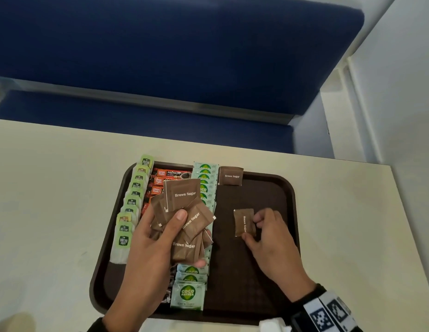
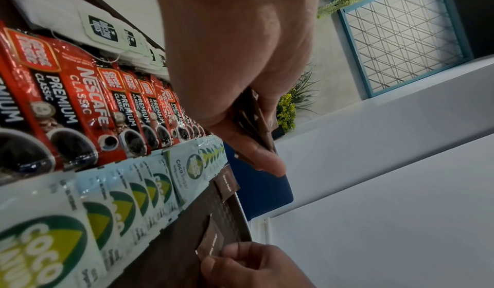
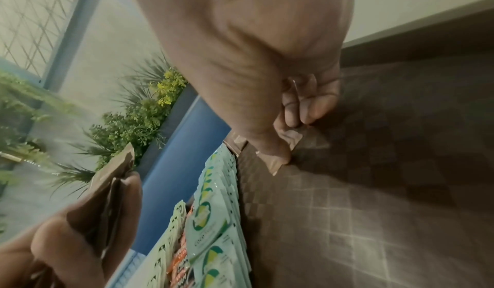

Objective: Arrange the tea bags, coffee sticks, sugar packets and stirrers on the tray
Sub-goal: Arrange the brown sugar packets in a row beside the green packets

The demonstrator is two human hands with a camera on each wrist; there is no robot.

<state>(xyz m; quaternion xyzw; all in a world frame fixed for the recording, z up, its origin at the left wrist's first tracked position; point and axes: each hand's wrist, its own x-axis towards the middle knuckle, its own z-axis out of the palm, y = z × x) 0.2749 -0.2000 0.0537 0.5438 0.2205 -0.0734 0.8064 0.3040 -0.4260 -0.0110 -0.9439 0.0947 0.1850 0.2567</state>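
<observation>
hands: left (image 1: pixel 148 238) grips brown sugar packets (image 1: pixel 184 212), right (image 1: pixel 268 233) pinches one packet (image 1: pixel 243 222)

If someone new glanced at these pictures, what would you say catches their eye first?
Probably the left hand gripping a fanned bunch of brown sugar packets over the middle of the brown tray. Next, the neat columns on the tray's left half: green-tagged tea bags, red coffee sticks and pale coco sugar packets. The right hand pinches a single brown packet over the bare right half, with one more packet lying at the far edge.
</observation>
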